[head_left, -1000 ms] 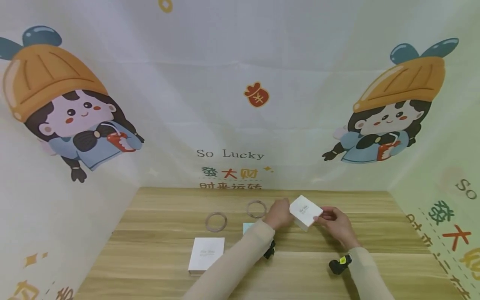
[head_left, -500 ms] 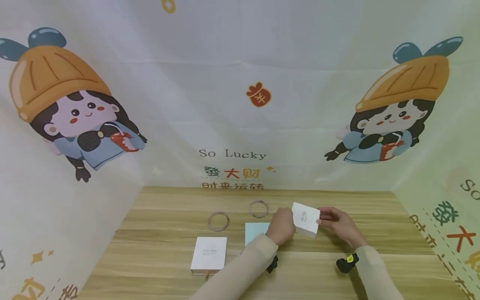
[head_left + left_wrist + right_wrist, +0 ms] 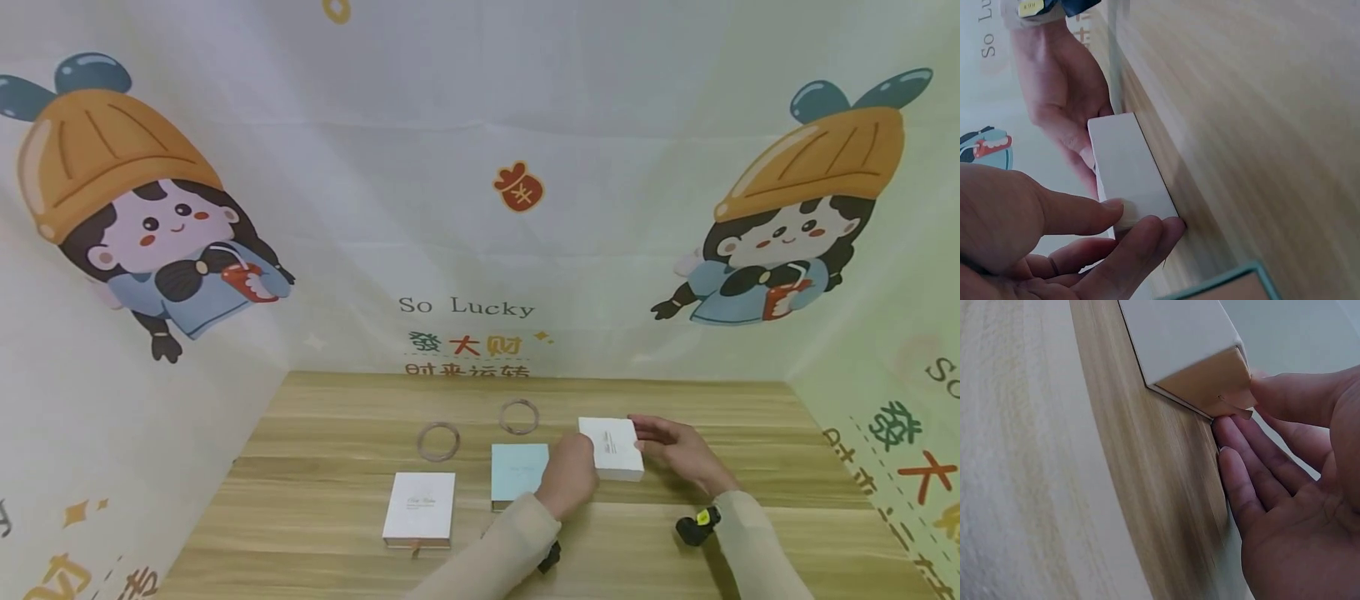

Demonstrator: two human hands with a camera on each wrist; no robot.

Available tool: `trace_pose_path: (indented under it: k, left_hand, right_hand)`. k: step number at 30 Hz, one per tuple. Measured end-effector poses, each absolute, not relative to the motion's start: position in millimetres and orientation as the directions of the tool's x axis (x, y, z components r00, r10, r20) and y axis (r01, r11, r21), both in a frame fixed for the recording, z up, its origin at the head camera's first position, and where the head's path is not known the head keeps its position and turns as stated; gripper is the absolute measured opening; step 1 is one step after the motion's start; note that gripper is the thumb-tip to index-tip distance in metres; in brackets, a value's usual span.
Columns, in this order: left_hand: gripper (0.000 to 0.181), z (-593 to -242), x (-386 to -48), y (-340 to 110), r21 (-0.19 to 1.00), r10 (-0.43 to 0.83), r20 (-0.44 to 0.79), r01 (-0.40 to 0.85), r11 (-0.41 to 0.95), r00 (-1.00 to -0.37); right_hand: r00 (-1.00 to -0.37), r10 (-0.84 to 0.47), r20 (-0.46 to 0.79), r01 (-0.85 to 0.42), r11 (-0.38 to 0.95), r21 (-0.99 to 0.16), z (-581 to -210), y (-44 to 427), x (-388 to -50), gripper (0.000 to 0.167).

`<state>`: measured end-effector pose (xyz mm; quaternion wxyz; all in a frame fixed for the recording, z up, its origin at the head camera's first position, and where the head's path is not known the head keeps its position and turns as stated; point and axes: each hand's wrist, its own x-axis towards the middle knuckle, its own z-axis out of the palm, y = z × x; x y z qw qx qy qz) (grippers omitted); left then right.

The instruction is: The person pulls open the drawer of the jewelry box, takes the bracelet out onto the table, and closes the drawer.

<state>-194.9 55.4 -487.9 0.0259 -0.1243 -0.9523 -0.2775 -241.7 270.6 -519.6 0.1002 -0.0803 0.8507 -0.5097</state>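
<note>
Both hands hold a small white drawer box (image 3: pixel 619 450) with fine print on top, low at the right-middle of the table. My left hand (image 3: pixel 568 477) grips its left end; in the left wrist view the thumb presses one face of the box (image 3: pixel 1129 165) and the fingers lie round the end. My right hand (image 3: pixel 678 450) holds the opposite end between thumb and fingers. There, in the right wrist view, a tan drawer front (image 3: pixel 1204 384) shows a short ribbon tab (image 3: pixel 1236 407). Whether the box fully rests on the table is hard to tell.
Left of the hands lies a pale teal box (image 3: pixel 517 471), partly behind the left hand. A second white box (image 3: pixel 420 507) with a ribbon tab sits further left. Two bangles (image 3: pixel 438 442) lie behind them on the wooden table (image 3: pixel 315 467). A printed curtain (image 3: pixel 360 208) encloses the back and sides.
The white box has gone from raised and tilted to lower and flatter, both hands still holding it. My left hand has shifted nearer the front, uncovering more of the teal box.
</note>
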Motion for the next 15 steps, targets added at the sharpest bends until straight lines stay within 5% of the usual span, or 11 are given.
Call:
trace_pose_path:
  k: [15]
  left_hand:
    - [0.011, -489.7, -193.0, 55.3, 0.534, 0.233, 0.084, 0.241, 0.810, -0.969]
  right_hand:
    - [-0.972, -0.226, -0.059, -0.059, 0.481, -0.874, -521.0, 270.8, -241.2, 0.049]
